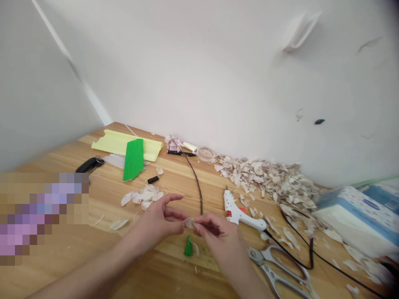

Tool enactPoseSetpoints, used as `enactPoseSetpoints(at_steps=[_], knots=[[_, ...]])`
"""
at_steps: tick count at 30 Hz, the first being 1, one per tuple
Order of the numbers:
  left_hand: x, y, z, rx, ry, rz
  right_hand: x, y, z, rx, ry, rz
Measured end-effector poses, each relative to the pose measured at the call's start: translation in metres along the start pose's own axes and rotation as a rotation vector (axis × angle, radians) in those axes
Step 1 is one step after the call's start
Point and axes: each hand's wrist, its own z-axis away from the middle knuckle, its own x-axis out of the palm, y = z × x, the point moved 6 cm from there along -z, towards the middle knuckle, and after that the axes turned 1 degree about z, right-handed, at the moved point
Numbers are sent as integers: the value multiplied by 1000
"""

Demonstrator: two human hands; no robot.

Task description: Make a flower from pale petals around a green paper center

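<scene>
Both hands meet above the table over a small pale, translucent petal (188, 223). My left hand (165, 218) pinches its left side between thumb and fingers. On the other side, my right hand (218, 230) has its thumb and fingertips closed on the same petal. Just below the fingers lies a small fringed green paper piece (188, 247) with a curved pale petal (195, 248) beside it. A thin brown twig (196, 178) runs away from the right hand toward the back. To the right of that hand lies a white hot glue gun (232, 207).
Scissors (271, 265) and a black cord (289, 255) lie at the right, near a tissue pack (358, 220). A heap of dried petals (264, 178) lines the wall. Green paper (134, 160), yellow paper (112, 141), a black marker (181, 153) and a tape roll (206, 154) lie farther back.
</scene>
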Motion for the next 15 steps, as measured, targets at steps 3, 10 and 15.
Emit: enactPoseSetpoints(at_steps=[3,10,15], knots=[[1,1,-1,1,1,3,1,1,0,8,-11,0],[-1,4,0,18,20,-62,3,6,2,22,-61,-40],[-1,7,2,-16,4,-107,3,9,0,89,-101,-193]])
